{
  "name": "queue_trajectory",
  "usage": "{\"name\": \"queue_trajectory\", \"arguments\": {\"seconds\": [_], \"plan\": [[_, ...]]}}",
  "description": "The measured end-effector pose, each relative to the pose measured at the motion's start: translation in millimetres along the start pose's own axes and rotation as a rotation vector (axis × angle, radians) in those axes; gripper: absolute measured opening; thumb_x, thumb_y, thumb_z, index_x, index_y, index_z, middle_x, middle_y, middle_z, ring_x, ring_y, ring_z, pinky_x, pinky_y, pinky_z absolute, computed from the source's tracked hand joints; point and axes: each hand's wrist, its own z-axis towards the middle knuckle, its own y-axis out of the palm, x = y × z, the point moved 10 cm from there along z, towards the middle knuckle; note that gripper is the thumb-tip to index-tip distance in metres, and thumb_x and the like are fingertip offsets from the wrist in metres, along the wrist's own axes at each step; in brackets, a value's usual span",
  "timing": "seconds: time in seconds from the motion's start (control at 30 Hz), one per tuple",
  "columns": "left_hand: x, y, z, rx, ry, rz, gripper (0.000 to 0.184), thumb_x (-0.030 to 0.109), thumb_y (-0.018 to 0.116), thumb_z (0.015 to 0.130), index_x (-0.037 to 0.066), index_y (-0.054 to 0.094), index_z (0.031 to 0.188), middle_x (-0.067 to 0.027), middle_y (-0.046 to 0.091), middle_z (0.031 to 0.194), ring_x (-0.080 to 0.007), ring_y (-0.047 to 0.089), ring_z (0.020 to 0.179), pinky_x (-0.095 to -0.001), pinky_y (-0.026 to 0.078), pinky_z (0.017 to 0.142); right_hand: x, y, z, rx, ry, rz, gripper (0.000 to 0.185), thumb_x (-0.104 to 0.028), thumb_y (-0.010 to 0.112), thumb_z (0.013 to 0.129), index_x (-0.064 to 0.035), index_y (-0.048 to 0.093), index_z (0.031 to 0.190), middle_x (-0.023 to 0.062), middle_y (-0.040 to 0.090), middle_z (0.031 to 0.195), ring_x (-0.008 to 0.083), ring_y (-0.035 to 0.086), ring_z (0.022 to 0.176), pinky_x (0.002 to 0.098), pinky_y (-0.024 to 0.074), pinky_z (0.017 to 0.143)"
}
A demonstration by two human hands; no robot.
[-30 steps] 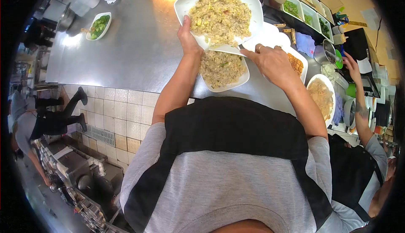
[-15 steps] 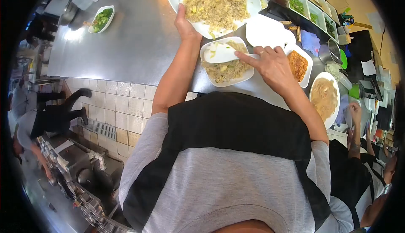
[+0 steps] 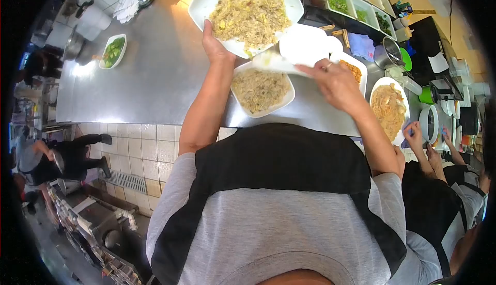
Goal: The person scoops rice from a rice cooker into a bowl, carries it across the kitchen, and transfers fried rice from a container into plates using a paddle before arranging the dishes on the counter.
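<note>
My left hand (image 3: pixel 216 46) grips the near left edge of a large white plate (image 3: pixel 199 7) heaped with fried rice (image 3: pixel 249 17), tilted toward me. In my right hand (image 3: pixel 338 84) is a white spoon (image 3: pixel 276 63), blurred by motion, between the plate and a smaller bowl. That square white bowl (image 3: pixel 291 99) stands on the steel counter below the plate, filled with rice (image 3: pixel 260 90). White plates (image 3: pixel 304 45) lie to the right of the spoon, beside a dish of orange-brown food (image 3: pixel 352 70).
An oval plate of noodles (image 3: pixel 388 110) lies at the right, with co-workers' hands (image 3: pixel 413 136) close by. Trays of chopped greens (image 3: pixel 338 4) line the back right. A bowl of green vegetables (image 3: pixel 113 51) stands on the counter (image 3: pixel 150 68) at left. Another person (image 3: pixel 57 156) is far left.
The spoon was over the small bowl's rice and has risen toward the large plate's lower edge. Co-workers' hands at right have come nearer the noodle plate.
</note>
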Motion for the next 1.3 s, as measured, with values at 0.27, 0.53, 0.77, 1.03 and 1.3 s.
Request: {"name": "queue_trajectory", "arguments": {"seconds": [0.27,0.53,0.77,1.03,1.3], "plan": [[-78.8,62.1,-9.7,-0.143,-0.285,-0.059,0.054,0.044,0.037,0.094,0.004,0.04,0.131,-0.0196,0.049,0.126,-0.0364,0.051,0.113,-0.0505,0.042,0.095,47.0,-54.8,42.5,0.243,0.123,-0.124,0.042,-0.011,0.056,0.084,-0.0256,0.057,0.123,0.011,0.059,0.085,0.0315,0.058,0.064,0.0399,0.047,0.058],[-108.1,60.2,24.4,-0.133,-0.112,0.045,0.041,0.026,0.049,0.093,-0.004,0.049,0.121,-0.0158,0.058,0.112,-0.0266,0.06,0.098,-0.0385,0.048,0.084,72.1,-21.8,66.1,0.004,0.098,-0.409,0.047,-0.005,0.049,0.081,-0.0275,0.059,0.122,0.0101,0.061,0.085,0.0235,0.063,0.075,0.0376,0.0433,0.064],[-110.0,60.0,38.4,-0.112,-0.019,0.064,0.038,0.023,0.052,0.092,-0.005,0.053,0.117,-0.0142,0.06,0.107,-0.0237,0.061,0.092,-0.0352,0.049,0.079,81.9,-10.6,51.5,0.03,0.04,-0.486,0.047,-0.004,0.049,0.081,-0.028,0.061,0.119,0.0061,0.059,0.085,0.0199,0.062,0.075,0.0355,0.0394,0.066],[-104.0,68.1,37.4,-0.073,0.055,0.137,0.031,0.02,0.053,0.092,-0.006,0.055,0.11,-0.0128,0.062,0.099,-0.0222,0.063,0.084,-0.0328,0.051,0.073,80.5,-18.4,31.8,0.03,0.013,-0.582,0.045,-0.005,0.052,0.08,-0.0272,0.062,0.117,0.0042,0.056,0.083,0.0187,0.06,0.078,0.0362,0.0393,0.067],[-105.1,69.8,47.2,-0.132,0.046,0.076,0.032,0.018,0.051,0.092,-0.006,0.053,0.112,-0.0148,0.061,0.101,-0.0245,0.063,0.086,-0.0349,0.053,0.075,91.9,-30.7,5.8,0.024,0.072,-0.548,0.047,-0.003,0.052,0.078,-0.029,0.062,0.117,0.0052,0.058,0.087,0.02,0.06,0.081,0.0375,0.0401,0.067]]}}
